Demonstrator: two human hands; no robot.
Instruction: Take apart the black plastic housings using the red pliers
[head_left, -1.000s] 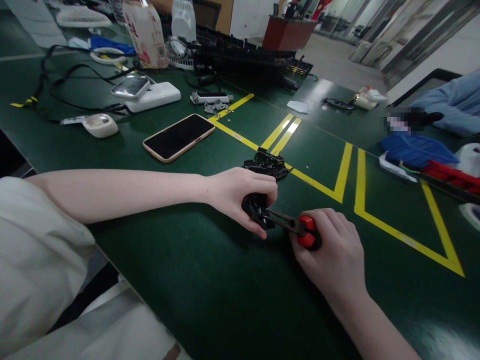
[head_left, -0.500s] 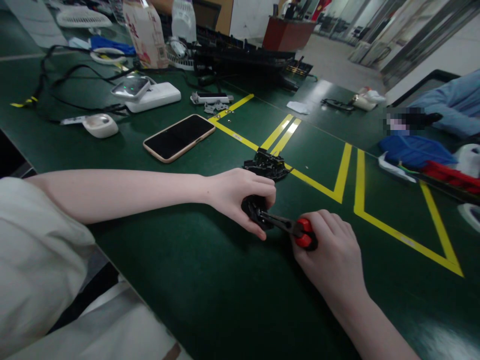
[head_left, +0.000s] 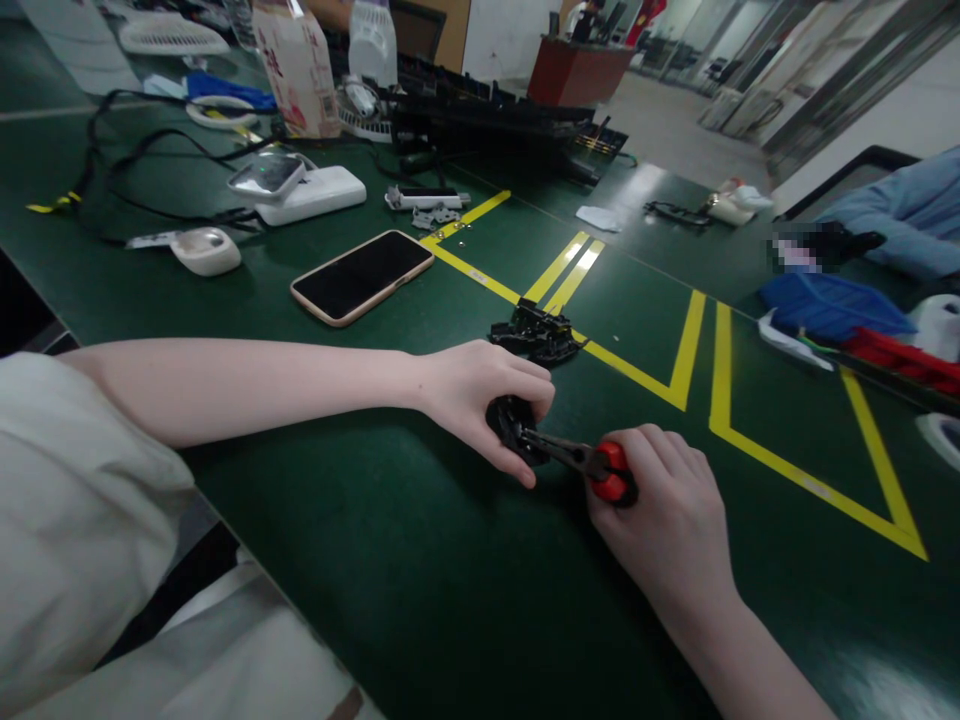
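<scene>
My left hand (head_left: 480, 400) is closed round a small black plastic part (head_left: 512, 424), its thumb and fingers on either side. In my right hand (head_left: 671, 500) are red-handled pliers (head_left: 574, 455), gripped at the handles. The long jaws of the pliers reach left and touch the black part; whether they clamp anything there I cannot tell. Just beyond my left hand lies a heap of black plastic pieces (head_left: 536, 332) on the green table (head_left: 450, 600). Part of the black part is hidden under my fingers.
A phone (head_left: 364, 277) lies left of the heap, with a white power bank (head_left: 311, 195) and black cables behind it. Yellow tape (head_left: 630, 375) marks the table. At the right are a blue tray (head_left: 832, 305), a red bin (head_left: 911, 358) and another person's sleeve (head_left: 900, 215).
Both hands keep their hold, with the plier jaws still at the black part. The whole view has shifted very slightly; nothing else visibly moves.
</scene>
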